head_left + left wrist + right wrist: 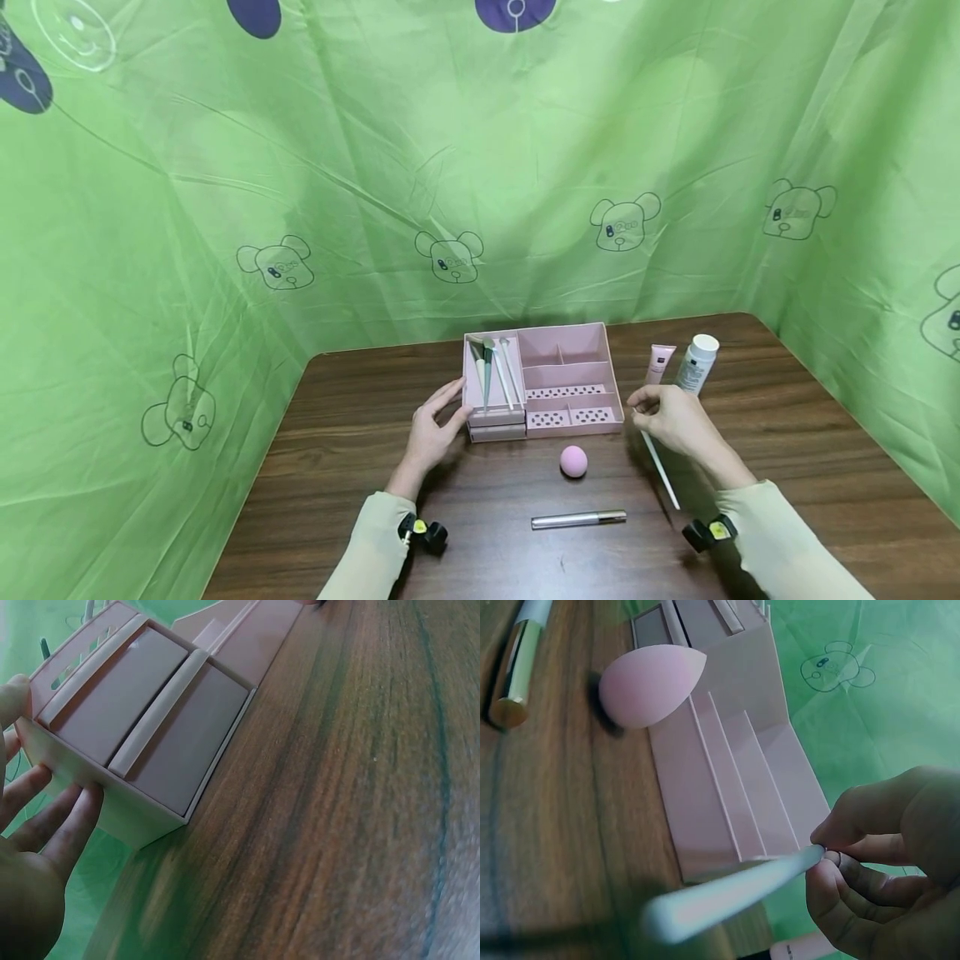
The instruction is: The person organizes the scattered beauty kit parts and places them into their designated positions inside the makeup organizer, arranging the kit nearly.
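A pink makeup organizer (pixel 573 379) stands on the table, with several makeup brushes (pixel 491 371) standing in its left part. My left hand (pixel 431 433) rests against the organizer's left side, fingertips on the wall and thumb at the upper front edge; in the left wrist view two drawers (pixel 154 697) face the camera. Beyond the organizer's right front corner, my right hand (pixel 678 417) pinches a pale, slim makeup brush (pixel 735 896) between thumb and fingers. Its handle slants down toward the table's front, while its other end is hidden by the fingers.
A pink makeup sponge (pixel 573 462) sits before the organizer, and a silver pen-like tube (pixel 577 520) lies closer to me. Behind my right hand stand a pink squeeze tube (pixel 660 362) and a white bottle (pixel 697 365). Green curtain (pixel 525 167) surrounds the wooden table (pixel 337 467).
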Demonstrator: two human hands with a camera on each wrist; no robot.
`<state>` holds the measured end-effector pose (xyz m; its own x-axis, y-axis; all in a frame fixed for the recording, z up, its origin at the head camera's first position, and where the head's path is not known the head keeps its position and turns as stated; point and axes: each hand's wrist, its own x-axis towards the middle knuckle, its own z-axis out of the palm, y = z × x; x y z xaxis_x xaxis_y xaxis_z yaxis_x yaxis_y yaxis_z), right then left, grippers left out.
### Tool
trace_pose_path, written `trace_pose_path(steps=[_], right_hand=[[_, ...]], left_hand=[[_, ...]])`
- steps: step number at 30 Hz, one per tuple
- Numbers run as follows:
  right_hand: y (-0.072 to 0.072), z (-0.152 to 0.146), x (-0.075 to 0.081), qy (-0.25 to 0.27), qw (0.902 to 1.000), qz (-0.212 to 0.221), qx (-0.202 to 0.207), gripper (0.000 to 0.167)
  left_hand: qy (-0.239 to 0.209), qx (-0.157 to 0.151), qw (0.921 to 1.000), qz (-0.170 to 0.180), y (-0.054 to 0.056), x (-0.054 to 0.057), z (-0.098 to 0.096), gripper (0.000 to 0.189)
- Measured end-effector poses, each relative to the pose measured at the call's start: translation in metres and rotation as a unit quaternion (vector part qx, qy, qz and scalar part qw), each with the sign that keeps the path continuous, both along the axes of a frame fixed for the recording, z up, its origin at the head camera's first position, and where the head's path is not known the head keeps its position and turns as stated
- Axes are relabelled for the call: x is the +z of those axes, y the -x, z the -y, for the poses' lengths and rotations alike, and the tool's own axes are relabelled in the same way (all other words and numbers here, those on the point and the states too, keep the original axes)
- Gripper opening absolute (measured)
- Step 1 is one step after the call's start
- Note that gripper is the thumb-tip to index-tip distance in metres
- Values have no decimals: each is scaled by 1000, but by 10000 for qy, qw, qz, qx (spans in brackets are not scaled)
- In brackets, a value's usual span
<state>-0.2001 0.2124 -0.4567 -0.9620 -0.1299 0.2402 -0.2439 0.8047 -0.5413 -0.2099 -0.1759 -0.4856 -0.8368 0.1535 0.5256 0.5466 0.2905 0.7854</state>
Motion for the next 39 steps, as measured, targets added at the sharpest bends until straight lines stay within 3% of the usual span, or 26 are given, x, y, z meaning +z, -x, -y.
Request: trace_pose_path(steps=[17,39], right_hand=[[25,27,19,237,9996,-63,112,17],[59,88,54,621,9970,-12,461,19]], left_hand=[[-39,-40,10000,61,0,2,0,45],[-23,-67,9994,327,0,1,1,46]])
